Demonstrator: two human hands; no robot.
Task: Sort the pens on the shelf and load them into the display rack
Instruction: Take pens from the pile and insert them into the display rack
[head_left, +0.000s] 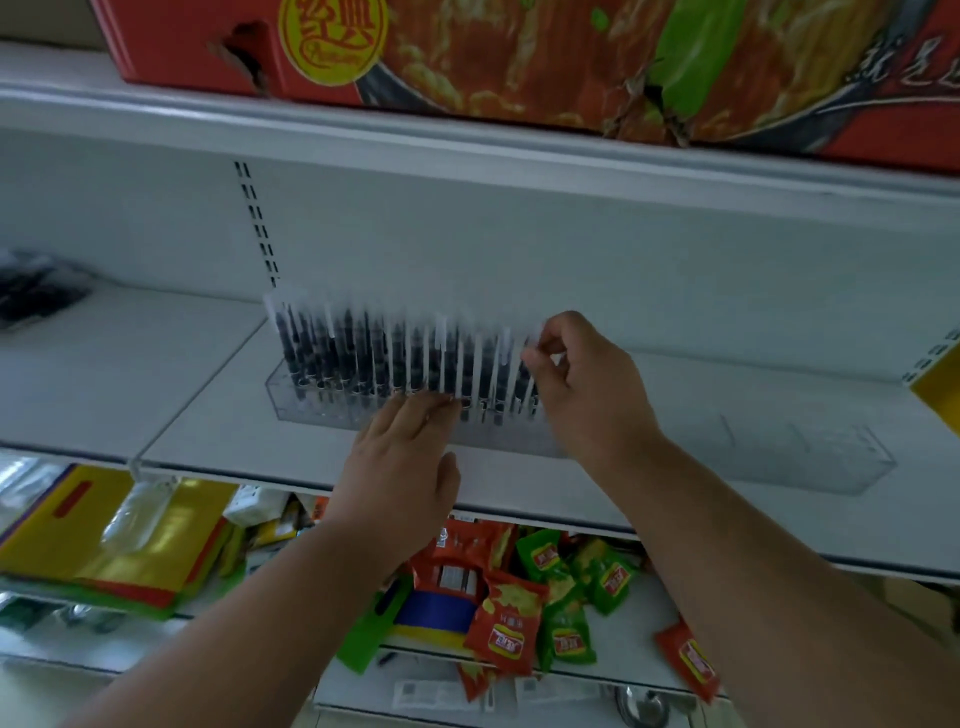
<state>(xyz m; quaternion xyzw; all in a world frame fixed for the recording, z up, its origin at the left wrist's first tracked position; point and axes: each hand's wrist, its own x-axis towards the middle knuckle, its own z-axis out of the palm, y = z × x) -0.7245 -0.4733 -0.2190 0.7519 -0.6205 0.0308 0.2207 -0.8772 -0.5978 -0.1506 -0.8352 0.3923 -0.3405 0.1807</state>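
A clear plastic display rack (311, 402) stands on the white shelf (218, 441), and several black and white pens (363, 353) stand upright in it. My left hand (402, 457) lies flat with its fingertips touching the rack's front, below the pens. At the right end of the row my right hand (582, 379) pinches the top of a white pen (524, 374). A second clear tray (779, 457) lies on the shelf to the right and looks empty.
A red noodle carton (519, 57) sits on the shelf above. A dark packet (36, 291) lies far left. On the lower shelf lie red and green snack packets (545, 608) and yellow folders (104, 535). A yellow box (940, 384) pokes in at the right edge.
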